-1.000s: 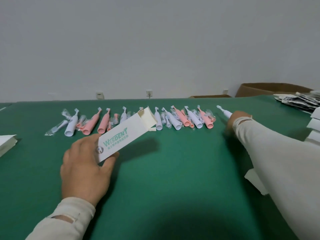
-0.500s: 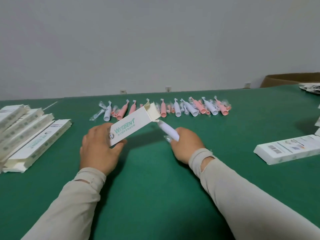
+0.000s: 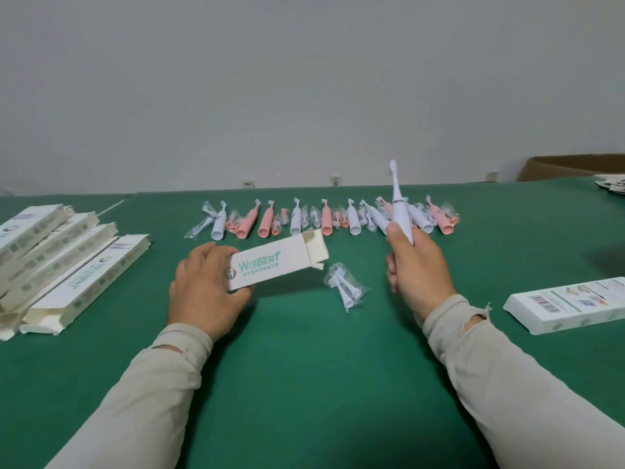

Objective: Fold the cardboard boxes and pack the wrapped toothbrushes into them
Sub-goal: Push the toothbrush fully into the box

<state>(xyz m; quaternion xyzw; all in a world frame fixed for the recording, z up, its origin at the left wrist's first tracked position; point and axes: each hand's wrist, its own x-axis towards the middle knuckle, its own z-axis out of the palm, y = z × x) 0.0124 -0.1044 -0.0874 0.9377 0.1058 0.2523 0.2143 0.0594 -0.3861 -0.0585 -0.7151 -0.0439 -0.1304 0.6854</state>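
While left hand [image 3: 206,282] clasps the white box [image 3: 275,264] (flap open), right hand [image 3: 417,269] grips an upright white toothbrush [image 3: 399,206].

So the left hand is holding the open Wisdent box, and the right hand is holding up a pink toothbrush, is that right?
Not quite: the toothbrush in the right hand is white, not pink, as the head view shows. The pink ones lie in the row on the table. The rest holds: the left hand grips the open Wisdent box.
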